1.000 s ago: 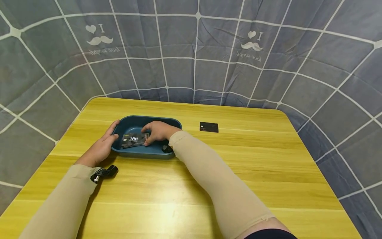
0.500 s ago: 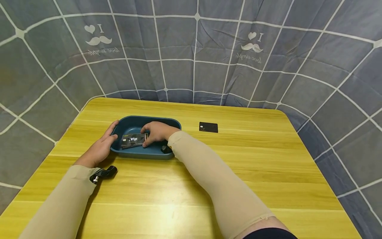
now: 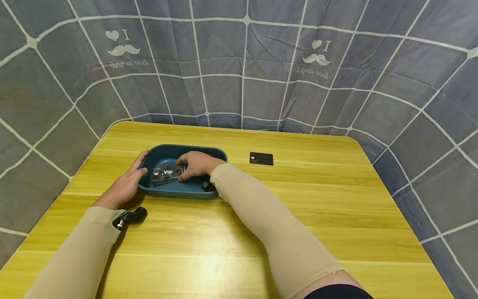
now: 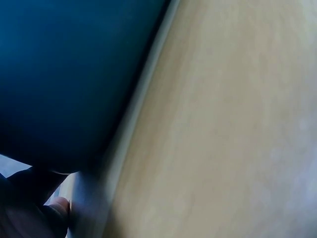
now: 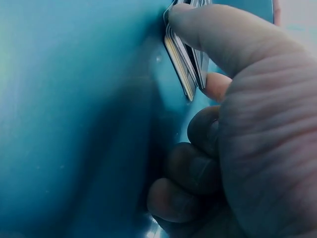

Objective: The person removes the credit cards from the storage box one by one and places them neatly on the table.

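Note:
In the head view a dark blue rectangular basin stands left of centre on the table. My left hand rests against its left end, fingers fairly straight along the outer wall and thumb at the rim. Inside the basin, my right hand pinches the right end of a small stack of dark cards, the top one printed "Vip". In the right wrist view the thumb and a fingertip hold the stacked cards by their edges. The other fingers are curled below. The outer wall of the basin fills the left wrist view's corner.
One black card marked VIP lies flat on the yellow wooden table, right of the basin. A black wrist-camera mount sticks out from the left sleeve. Behind the table hangs a grey checked curtain.
Both hands stay almost in place. The cards in the right hand shift slightly, their lower edges now showing a little more spread. The basin and the lone card stay put.

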`<state>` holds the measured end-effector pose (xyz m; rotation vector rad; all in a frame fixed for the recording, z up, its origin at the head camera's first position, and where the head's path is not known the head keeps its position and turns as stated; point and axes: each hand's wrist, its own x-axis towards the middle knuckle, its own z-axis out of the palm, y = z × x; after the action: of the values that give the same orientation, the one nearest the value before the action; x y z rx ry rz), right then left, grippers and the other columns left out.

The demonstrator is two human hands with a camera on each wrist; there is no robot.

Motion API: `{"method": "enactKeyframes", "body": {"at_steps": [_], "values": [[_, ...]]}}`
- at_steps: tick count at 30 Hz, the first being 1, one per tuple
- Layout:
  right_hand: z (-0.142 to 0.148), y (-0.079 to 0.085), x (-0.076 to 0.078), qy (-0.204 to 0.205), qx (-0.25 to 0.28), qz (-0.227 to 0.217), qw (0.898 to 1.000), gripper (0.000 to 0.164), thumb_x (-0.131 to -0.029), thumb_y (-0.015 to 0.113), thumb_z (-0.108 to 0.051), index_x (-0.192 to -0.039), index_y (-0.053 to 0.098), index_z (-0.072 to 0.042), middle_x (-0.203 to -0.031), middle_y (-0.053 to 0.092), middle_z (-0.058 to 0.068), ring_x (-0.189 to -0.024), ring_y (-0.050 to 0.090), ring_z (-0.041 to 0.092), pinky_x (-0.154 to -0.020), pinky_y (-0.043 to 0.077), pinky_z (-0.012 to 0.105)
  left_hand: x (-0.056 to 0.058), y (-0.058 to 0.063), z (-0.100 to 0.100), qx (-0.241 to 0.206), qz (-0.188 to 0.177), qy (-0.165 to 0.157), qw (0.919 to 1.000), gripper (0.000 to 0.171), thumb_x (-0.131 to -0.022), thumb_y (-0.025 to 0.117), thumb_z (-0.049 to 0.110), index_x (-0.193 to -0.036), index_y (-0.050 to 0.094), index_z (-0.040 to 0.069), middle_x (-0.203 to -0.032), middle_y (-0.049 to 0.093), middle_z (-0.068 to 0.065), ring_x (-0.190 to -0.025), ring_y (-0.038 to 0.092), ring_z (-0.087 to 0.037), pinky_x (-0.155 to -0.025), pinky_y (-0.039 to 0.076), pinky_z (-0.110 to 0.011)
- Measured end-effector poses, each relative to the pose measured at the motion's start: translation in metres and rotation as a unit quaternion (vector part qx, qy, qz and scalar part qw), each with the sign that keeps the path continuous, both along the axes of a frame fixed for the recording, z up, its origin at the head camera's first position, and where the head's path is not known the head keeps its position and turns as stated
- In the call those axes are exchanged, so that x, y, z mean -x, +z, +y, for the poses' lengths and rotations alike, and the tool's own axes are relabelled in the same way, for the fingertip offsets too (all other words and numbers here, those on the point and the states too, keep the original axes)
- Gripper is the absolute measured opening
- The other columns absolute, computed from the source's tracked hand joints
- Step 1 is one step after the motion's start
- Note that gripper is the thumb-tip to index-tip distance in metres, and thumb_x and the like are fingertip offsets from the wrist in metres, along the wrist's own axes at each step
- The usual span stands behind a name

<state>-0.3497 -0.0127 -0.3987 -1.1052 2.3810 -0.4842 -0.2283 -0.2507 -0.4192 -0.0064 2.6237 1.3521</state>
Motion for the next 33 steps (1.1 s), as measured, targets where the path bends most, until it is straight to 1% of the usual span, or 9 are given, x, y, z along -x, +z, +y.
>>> {"method": "enactKeyframes", "body": {"at_steps": [4,7,9,11,13,16,18,27,33], "values": [[0.0002,0.0011,-0.0016,-0.002,0.001,-0.001,1.0,0.062,-0.097,0.076,-0.035,-0.154,0.056,-0.019,-0.159,0.054,0.0,-0.149,0.048,0.02,-0.118,0.046,0.033,-0.0032,0.002,0.0007,-0.003,-0.006,0.004,1.0,0.061,-0.115,0.018,0.04,-0.169,-0.01,0.036,-0.177,-0.018,-0.005,-0.161,-0.011,-0.049,-0.123,-0.001,-0.078],[0.0005,0.0015,-0.0022,-0.003,0.006,-0.007,1.0,0.062,-0.098,0.074,-0.034,-0.155,0.054,-0.018,-0.16,0.053,0.001,-0.149,0.048,0.02,-0.117,0.046,0.034,-0.0042,0.0027,0.0009,-0.002,-0.002,0.001,1.0,0.061,-0.115,0.018,0.039,-0.169,-0.011,0.034,-0.177,-0.018,-0.005,-0.161,-0.012,-0.048,-0.123,-0.001,-0.077],[0.0007,0.0015,-0.0023,-0.005,0.009,-0.012,1.0,0.063,-0.099,0.074,-0.033,-0.156,0.054,-0.018,-0.16,0.053,0.001,-0.144,0.053,0.019,-0.115,0.048,0.033,-0.0045,0.0029,0.0011,-0.002,0.0,-0.001,1.0,0.061,-0.116,0.018,0.037,-0.169,-0.011,0.034,-0.177,-0.019,-0.005,-0.161,-0.012,-0.048,-0.123,-0.001,-0.077],[0.0009,0.0013,-0.0022,-0.006,0.015,-0.018,1.0,0.063,-0.098,0.074,-0.032,-0.156,0.053,-0.017,-0.156,0.056,0.001,-0.131,0.062,0.017,-0.109,0.051,0.031,-0.0045,0.0027,0.0007,-0.003,0.001,-0.002,1.0,0.061,-0.116,0.017,0.035,-0.169,-0.011,0.032,-0.177,-0.019,-0.007,-0.161,-0.012,-0.049,-0.123,-0.001,-0.077],[0.0011,0.0006,-0.002,-0.006,0.021,-0.026,0.999,0.064,-0.098,0.075,-0.032,-0.156,0.053,-0.016,-0.144,0.066,0.003,-0.112,0.069,0.015,-0.099,0.054,0.029,-0.0046,0.0024,0.0004,-0.006,-0.001,-0.001,1.0,0.061,-0.116,0.017,0.034,-0.17,-0.011,0.032,-0.176,-0.02,-0.008,-0.161,-0.013,-0.049,-0.123,-0.001,-0.077],[0.0012,-0.0002,-0.0018,-0.007,0.036,-0.043,0.998,0.065,-0.098,0.075,-0.029,-0.156,0.052,-0.013,-0.116,0.076,0.002,-0.089,0.069,0.013,-0.084,0.055,0.026,-0.0053,0.0023,-0.0001,-0.008,-0.005,0.001,1.0,0.061,-0.116,0.017,0.033,-0.17,-0.011,0.032,-0.176,-0.019,-0.009,-0.161,-0.012,-0.05,-0.123,-0.001,-0.078],[0.0012,-0.0006,-0.0016,-0.008,0.046,-0.053,0.997,0.065,-0.097,0.076,-0.027,-0.156,0.052,-0.011,-0.099,0.076,0.0,-0.082,0.068,0.011,-0.077,0.054,0.025,-0.0061,0.0027,0.0002,-0.007,-0.007,0.002,0.9999,0.061,-0.116,0.017,0.034,-0.169,-0.011,0.033,-0.176,-0.019,-0.009,-0.161,-0.012,-0.049,-0.123,-0.001,-0.078],[-0.0005,-0.0003,-0.0008,-0.027,0.076,-0.085,0.993,0.063,-0.098,0.074,-0.02,-0.156,0.052,-0.009,-0.08,0.071,-0.002,-0.066,0.06,0.011,-0.065,0.048,0.024,-0.0087,0.0053,0.0006,-0.004,0.002,-0.005,1.0,0.061,-0.116,0.017,0.034,-0.17,-0.011,0.03,-0.177,-0.019,-0.008,-0.161,-0.012,-0.049,-0.124,-0.001,-0.077],[-0.0023,0.001,-0.0011,-0.034,0.068,-0.072,0.995,0.063,-0.099,0.073,-0.021,-0.157,0.051,-0.013,-0.065,0.054,-0.005,-0.055,0.046,0.01,-0.059,0.042,0.024,-0.0068,0.0032,-0.0007,-0.005,-0.006,-0.002,1.0,0.061,-0.116,0.016,0.033,-0.169,-0.012,0.031,-0.176,-0.02,-0.009,-0.161,-0.012,-0.05,-0.123,-0.002,-0.078]]}}
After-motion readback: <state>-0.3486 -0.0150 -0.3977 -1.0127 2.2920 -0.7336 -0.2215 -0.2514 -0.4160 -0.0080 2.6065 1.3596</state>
